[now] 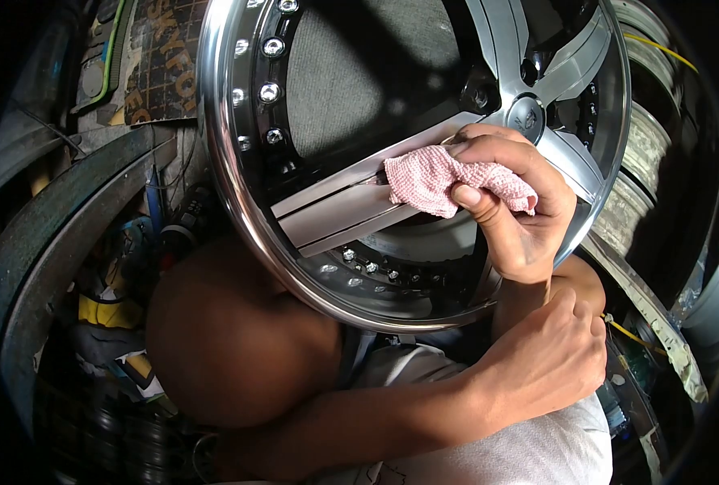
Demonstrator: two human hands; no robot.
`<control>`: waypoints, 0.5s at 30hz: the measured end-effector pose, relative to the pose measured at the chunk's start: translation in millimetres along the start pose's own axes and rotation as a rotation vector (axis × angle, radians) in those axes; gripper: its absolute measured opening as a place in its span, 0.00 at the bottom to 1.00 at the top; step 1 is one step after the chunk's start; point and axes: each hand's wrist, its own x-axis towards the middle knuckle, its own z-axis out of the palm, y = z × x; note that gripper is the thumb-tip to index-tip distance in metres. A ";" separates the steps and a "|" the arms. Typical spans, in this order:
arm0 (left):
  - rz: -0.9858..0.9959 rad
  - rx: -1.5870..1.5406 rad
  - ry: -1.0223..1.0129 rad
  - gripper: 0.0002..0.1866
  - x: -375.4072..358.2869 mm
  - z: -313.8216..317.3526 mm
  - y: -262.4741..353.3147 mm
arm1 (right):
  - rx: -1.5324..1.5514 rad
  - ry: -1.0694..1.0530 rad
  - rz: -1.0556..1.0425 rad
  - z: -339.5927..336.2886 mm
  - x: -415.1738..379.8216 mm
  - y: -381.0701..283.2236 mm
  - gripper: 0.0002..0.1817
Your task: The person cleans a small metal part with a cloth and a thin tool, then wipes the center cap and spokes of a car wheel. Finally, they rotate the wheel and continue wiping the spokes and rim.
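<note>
A large alloy wheel rim [242, 198] with a polished lip, silver spokes and black recesses stands tilted in front of my body, close to my bent leg. My right hand [529, 198] pinches a crumpled pink textured cloth [424, 182] between thumb and fingers. The cloth touches a wide silver spoke [339, 218], just below the round centre cap [527, 115]. My left hand [549, 352] is closed, with its back toward me, and crosses over my right forearm. Its curled fingers face away, so anything inside them is hidden. Small shiny bolts [270, 92] line the rim's inner ring.
More wheel rims [630, 149] are stacked at the right, near a long worn metal strip [658, 323]. Curved grey metal pieces [32, 267] stand at the left. A printed brown board [161, 61] lies at upper left. My bare knee [230, 339] is below the wheel.
</note>
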 end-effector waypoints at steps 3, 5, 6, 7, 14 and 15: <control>-0.003 -0.004 -0.006 0.09 0.8 -2.4 -1.1 | -0.005 0.002 0.003 -0.7 0.4 -0.6 0.17; -0.006 0.016 -0.031 0.09 2.4 -12.7 -4.3 | -0.011 0.003 0.001 -0.5 0.7 -0.4 0.17; -0.007 0.017 -0.034 0.09 2.4 -12.9 -4.2 | -0.011 0.004 0.002 -0.6 0.5 0.0 0.17; -0.007 0.018 -0.037 0.09 3.1 -14.6 -4.7 | -0.011 0.005 0.003 -0.9 0.3 0.2 0.16; 0.028 0.058 -0.062 0.09 1.4 -7.7 -2.5 | -0.013 0.025 0.021 -1.1 -2.1 0.0 0.16; 0.028 0.061 -0.055 0.09 1.7 -8.9 -2.9 | -0.015 0.028 0.023 -1.1 -2.5 -0.2 0.17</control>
